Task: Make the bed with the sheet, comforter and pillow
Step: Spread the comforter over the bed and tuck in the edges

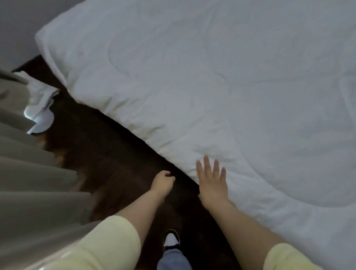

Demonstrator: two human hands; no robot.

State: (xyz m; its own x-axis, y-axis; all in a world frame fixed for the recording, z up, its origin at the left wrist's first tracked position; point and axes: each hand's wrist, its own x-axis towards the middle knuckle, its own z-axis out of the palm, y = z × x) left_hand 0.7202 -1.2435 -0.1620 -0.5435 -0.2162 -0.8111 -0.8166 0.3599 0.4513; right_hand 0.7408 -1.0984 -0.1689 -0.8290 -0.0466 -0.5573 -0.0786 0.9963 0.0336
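A white quilted comforter [215,79] covers the bed and fills the upper right of the head view, its side edge hanging over the dark floor. My right hand [211,182] lies flat on that edge with fingers straight and spread. My left hand [163,182] hangs over the floor just left of the bed's edge, fingers loosely curled with nothing visible in them. No pillow or separate sheet can be seen.
A narrow strip of dark wooden floor [104,152] runs between the bed and grey-beige curtains [26,170] on the left. White sheer fabric [41,105] shows under the curtains. My shoe [171,238] stands on the floor below. A grey wall [19,18] lies beyond.
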